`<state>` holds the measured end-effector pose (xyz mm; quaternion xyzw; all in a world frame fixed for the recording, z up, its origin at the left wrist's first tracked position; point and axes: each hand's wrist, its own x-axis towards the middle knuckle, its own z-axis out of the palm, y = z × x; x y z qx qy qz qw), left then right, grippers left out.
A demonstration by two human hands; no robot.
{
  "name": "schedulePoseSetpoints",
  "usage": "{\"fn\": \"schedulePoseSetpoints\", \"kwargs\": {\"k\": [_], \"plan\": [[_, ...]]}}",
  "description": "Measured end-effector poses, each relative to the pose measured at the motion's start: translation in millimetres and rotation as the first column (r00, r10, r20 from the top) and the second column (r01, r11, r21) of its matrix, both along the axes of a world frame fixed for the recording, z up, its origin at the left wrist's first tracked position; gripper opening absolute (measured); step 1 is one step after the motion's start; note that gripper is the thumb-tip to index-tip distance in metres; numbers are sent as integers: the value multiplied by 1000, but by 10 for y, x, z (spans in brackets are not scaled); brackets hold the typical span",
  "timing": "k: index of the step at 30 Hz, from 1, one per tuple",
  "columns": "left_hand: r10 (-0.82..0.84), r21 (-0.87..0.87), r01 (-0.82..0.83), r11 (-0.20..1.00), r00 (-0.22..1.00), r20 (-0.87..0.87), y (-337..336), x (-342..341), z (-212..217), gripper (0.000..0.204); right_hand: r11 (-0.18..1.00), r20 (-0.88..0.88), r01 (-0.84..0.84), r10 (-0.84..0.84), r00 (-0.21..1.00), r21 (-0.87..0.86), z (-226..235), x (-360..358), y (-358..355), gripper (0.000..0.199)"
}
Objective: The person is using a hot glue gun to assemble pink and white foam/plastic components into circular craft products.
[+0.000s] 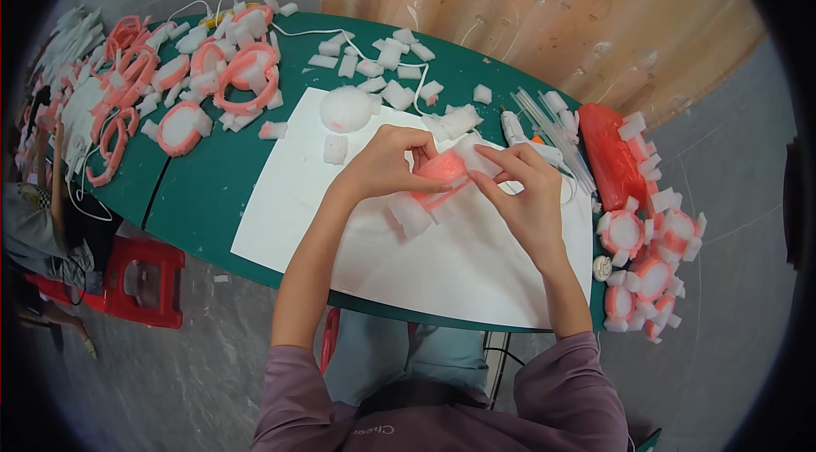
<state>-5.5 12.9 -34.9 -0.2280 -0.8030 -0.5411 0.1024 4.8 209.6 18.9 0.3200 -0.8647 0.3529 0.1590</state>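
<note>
Both my hands meet over a white sheet (442, 261) on a green table (204, 189). My left hand (387, 165) and my right hand (523, 193) together grip a pink foam ring piece (440, 173) with white foam blocks stuck to it. One white block (410, 216) hangs at the piece's lower left, under my left hand. A round white foam disc (345, 108) and a small white block (335, 149) lie on the sheet just beyond my left hand.
Finished pink-and-white rings are piled at the table's right end (642, 265) and far left (195, 78). Loose white foam blocks (387, 70) lie scattered behind. A red bag (610, 155), clear sticks (552, 125), a glue gun (512, 127) sit right. A red stool (140, 282) stands below left.
</note>
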Motion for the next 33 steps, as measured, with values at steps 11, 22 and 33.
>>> {"fn": "schedulePoseSetpoints", "kwargs": {"k": [11,22,33], "plan": [[12,-53,-12,999,1000,-12,24,46,35,29,997,-5,-56,57,998,52,-49,-10,4,27],[28,-90,-29,995,999,-16,27,81,69,30,990,58,-136,134,989,36,-66,-74,23,28],[54,-124,-56,991,998,-12,56,95,94,30,977,116,-196,185,976,89,-47,-108,54,27]]}}
